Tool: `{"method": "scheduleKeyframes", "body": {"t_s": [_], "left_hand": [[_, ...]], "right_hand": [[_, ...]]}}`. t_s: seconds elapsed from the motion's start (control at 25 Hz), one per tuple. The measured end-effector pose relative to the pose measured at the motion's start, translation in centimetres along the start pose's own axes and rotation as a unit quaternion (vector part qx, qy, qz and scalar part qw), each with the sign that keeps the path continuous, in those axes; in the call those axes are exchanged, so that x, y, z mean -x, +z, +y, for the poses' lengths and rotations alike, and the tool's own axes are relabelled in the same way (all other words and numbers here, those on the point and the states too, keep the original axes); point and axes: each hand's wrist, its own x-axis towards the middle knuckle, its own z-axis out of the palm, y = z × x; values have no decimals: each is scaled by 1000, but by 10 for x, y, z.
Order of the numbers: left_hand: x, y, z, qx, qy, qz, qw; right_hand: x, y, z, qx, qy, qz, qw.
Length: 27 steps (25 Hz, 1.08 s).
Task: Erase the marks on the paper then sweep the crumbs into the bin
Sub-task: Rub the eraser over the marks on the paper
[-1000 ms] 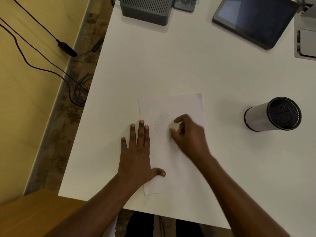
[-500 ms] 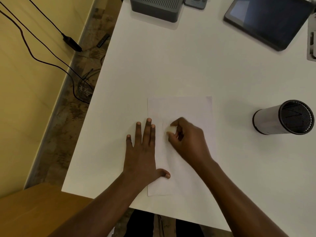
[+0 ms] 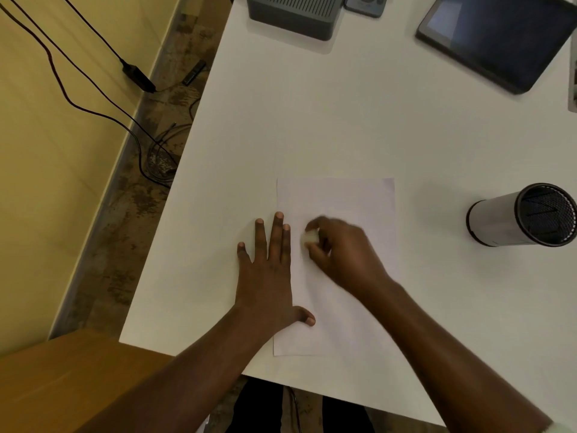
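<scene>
Eraser point(image 3: 309, 238) has slid left toward the left hand point(image 3: 268, 270), which lies flat and open on 1 paper point(image 3: 340, 201); right hand point(image 3: 342, 253) pinches it. 1 bin point(image 3: 518, 215) sits well right.

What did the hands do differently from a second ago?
The right hand, pinching the small white eraser, rubbed leftward toward the flat left hand; faint marks seen earlier no longer show. Left hand still pins the white paper sheet; black mesh bin unmoved.

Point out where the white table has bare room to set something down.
Bare: the wide band between the white paper sheet and the grey ribbed box; also between the sheet and the black mesh cylinder bin. Crowded: the far edge, around the dark tablet.
</scene>
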Motion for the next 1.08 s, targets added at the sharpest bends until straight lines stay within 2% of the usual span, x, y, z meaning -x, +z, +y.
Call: {"method": "scheduleKeyframes", "body": {"t_s": [0.08, 0.32, 0.56, 0.76, 0.84, 1.0, 1.08], "left_hand": [[0, -1, 2, -15, -2, -1, 1000], [-1, -3, 3, -20, -6, -16, 1000], [-1, -3, 3, -26, -2, -14, 1000], [-1, -5, 3, -28, -3, -24, 999], [-1, -5, 4, -28, -3, -26, 999], [-2, -3, 3, -26, 0, -24, 999], [-2, -2, 3, -30, 1, -23, 999]], "right_hand": [[17, 7, -2, 4, -8, -14, 1000], [-37, 0, 2, 4, 39, 72, 997], [32, 13, -9, 2, 29, -2, 1000], [-31, -3, 2, 7, 66, 90, 994], [-30, -3, 1, -4, 77, 103, 992], [23, 17, -16, -14, 66, 44, 997], [11, 16, -10, -18, 74, 61, 995]]}}
